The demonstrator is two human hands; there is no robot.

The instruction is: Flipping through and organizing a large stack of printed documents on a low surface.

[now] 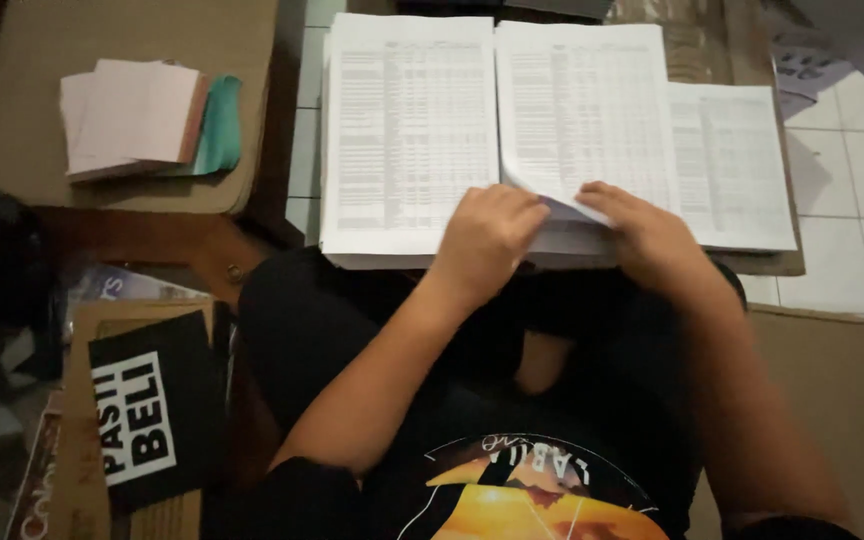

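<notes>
— Two stacks of printed sheets lie side by side, is that right?

— Yes. The left paper stack (407, 130) and the middle paper stack (582, 110) sit edge to edge, covered in fine table rows, and a third, lower pile of printed sheets (732, 165) sticks out to the right of the middle stack.

— What are the hands doing?

— The left hand (487, 235) is curled at the near edge of the middle paper stack, its fingertips pinching the lifted corner of the top sheets. The right hand (647, 235) lies flat and spread on that same near edge, just right of the lifted corner, pressing down without gripping anything.

— What is under the paper?

— A brown cardboard surface (782, 262) shows below the near right corner of the stacks; its edge runs just past the right hand. White floor tiles (852, 160) lie to the right of the stacks, and a strip of them shows left of the left stack too.

— Anything further left?

— A cardboard box (42, 40) well left of the stacks, with pink sheets (137, 115) and a teal sheet (220, 125) on top. Nearer the person than that, a black printed card (157, 405) lies on more cardboard. The room is dim.
</notes>
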